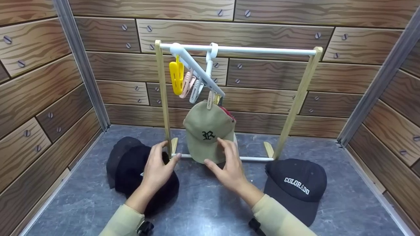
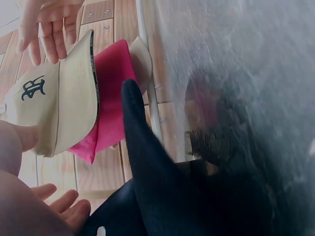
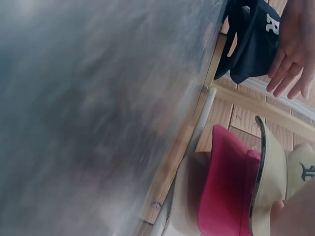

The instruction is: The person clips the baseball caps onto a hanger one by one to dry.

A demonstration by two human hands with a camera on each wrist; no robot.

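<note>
A beige cap (image 1: pixel 200 119) with a black letter on its front hangs brim down from a pale clip (image 1: pixel 210 100) on a light blue hanger (image 1: pixel 205 75). Behind it a red cap (image 2: pixel 110 73) and another beige cap (image 3: pixel 184 191) hang too. My right hand (image 1: pixel 229 165) is at the beige cap's right side, fingers loosely extended, fingertips overlapping its front and brim in the head view. To the left of that cap my left hand (image 1: pixel 157 168) is spread with nothing in it, above a black cap (image 1: pixel 129 177) on the table.
A dark grey cap (image 1: pixel 123 147) lies behind the black one. On the right sits a dark "COLORADO" cap (image 1: pixel 295 183). The rack has wooden posts (image 1: pixel 298 101) and a white top bar (image 1: pixel 262 50). A yellow clip (image 1: pixel 176 77), a pink clip (image 1: pixel 187 85) and a light blue clip (image 1: pixel 196 90) hang from the hanger.
</note>
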